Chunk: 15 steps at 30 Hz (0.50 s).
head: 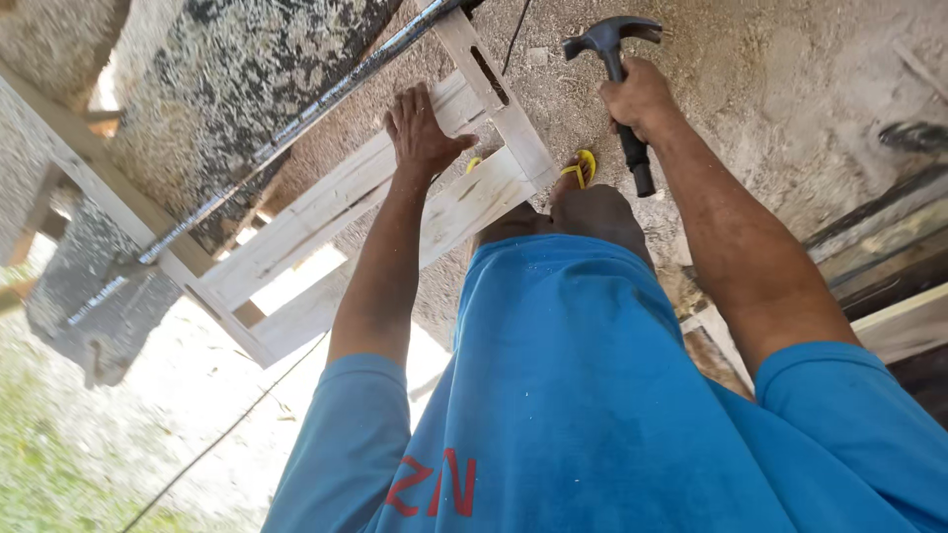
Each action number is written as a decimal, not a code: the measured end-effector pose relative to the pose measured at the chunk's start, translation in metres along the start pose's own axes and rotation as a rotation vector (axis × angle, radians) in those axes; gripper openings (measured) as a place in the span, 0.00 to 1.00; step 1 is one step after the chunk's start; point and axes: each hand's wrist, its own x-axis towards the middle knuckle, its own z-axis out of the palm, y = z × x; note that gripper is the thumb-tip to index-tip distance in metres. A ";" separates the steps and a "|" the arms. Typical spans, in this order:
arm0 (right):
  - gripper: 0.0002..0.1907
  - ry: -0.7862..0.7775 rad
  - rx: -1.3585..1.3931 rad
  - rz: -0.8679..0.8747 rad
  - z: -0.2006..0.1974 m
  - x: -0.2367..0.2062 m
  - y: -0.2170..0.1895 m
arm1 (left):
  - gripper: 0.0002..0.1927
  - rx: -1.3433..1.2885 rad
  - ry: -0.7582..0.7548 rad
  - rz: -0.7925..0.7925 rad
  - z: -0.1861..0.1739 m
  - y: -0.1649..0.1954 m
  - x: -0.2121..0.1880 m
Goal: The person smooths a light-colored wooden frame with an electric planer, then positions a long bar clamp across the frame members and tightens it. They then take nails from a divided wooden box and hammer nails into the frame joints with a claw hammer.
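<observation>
My left hand (422,130) lies flat, fingers spread, on a pale wooden frame (326,212) made of nailed boards that rests on the ground. My right hand (640,99) grips the black handle of a claw hammer (614,59), raised above the frame's right end, its dark head pointing up and away. My foot in a yellow sandal (581,170) stands against the frame's near edge. My blue shirt fills the lower middle of the view.
A dark metal pipe (326,104) runs diagonally across the upper left, over a rough concrete slab (227,69). Sawdust-covered ground surrounds the frame. Wooden planks (889,257) lie at the right. A thin cable (227,434) crosses the sunlit ground at lower left.
</observation>
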 end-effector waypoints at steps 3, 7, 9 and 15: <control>0.12 -0.110 -0.028 0.002 0.013 0.011 -0.019 | 0.70 -0.025 -0.219 -0.134 0.003 0.002 0.007; 0.15 -0.120 0.024 0.052 0.039 0.024 -0.039 | 0.71 -0.088 -0.391 -0.228 0.003 0.004 0.025; 0.15 -0.086 0.017 0.061 0.053 0.031 -0.047 | 0.69 -0.118 -0.376 -0.229 0.007 0.005 0.035; 0.12 -0.150 -0.205 0.038 0.072 0.044 -0.060 | 0.60 -0.175 -0.283 -0.263 0.025 0.010 0.042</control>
